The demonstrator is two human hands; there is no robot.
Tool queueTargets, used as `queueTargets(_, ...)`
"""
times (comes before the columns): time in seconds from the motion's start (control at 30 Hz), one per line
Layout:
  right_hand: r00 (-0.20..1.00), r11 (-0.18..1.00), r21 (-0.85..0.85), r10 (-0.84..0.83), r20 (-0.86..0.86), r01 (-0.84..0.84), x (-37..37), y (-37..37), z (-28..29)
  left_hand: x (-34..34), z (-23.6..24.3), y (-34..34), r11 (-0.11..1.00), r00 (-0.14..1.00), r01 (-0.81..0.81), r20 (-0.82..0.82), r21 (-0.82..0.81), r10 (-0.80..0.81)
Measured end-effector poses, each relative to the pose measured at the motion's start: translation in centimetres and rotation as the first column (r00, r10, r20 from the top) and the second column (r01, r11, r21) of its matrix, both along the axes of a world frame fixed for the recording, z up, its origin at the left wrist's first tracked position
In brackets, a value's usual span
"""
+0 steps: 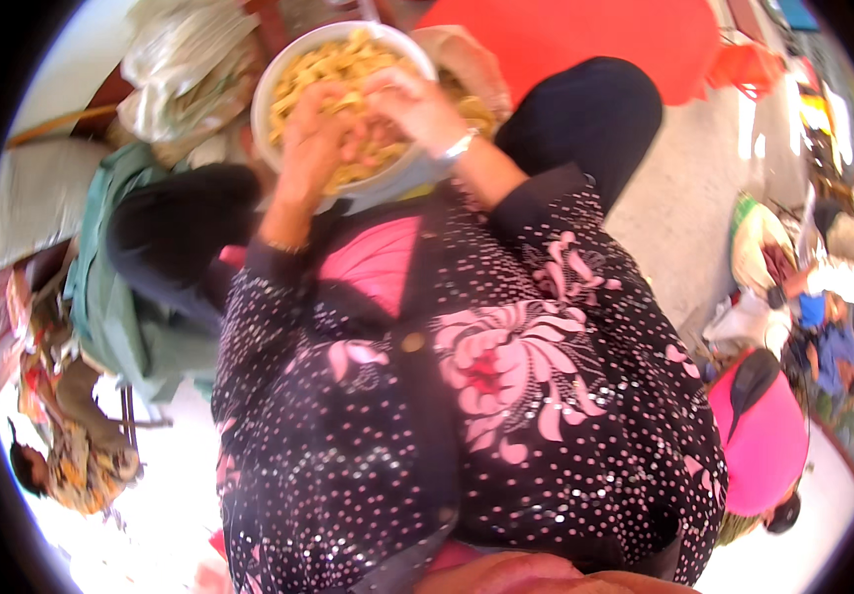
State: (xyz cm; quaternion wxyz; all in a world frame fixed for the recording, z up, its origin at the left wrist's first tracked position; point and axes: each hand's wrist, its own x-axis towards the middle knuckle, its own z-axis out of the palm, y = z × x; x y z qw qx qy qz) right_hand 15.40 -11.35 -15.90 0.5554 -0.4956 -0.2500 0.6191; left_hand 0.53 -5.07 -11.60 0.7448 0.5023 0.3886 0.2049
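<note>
A round white tub sits between my bent knees, filled with many small yellowish chunks whose kind I cannot make out. Both hands are over it, slightly blurred. My left hand is at the middle of the tub with its fingers curled inward. Close beside it, my right hand has its fingers drawn together, and a silvery band circles that wrist. Anything pinched in either hand is hidden by the fingers and the blur.
Beyond the tub on the right is a tan sack with similar pieces near it. A red surface lies farther back. Crumpled plastic bags and green cloth are at left. Other people sit at both sides, one in pink.
</note>
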Motion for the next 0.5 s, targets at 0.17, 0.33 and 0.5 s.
queueTargets(0.17, 0.995, 0.992, 0.08, 0.097, -0.021, -0.095, 0.2, -0.3, 0.4, -0.5, 0.2, -0.2, 0.966, 0.968, 0.08, 0.251, -0.247, -0.016)
queueTargets(0.33, 0.98, 0.978, 0.102, 0.172, 0.098, -0.182, 0.5, -0.2, 0.5, -0.9, -0.3, -0.2, 0.93, 0.942, 0.129, 0.337, -0.344, -0.006)
queueTargets(0.5, 0.957, 1.0, 0.003, 0.025, 0.289, -0.027, -0.1, -0.5, 0.9, -0.5, -0.3, -0.7, 0.945, 0.951, 0.186, 0.293, -0.27, -0.104)
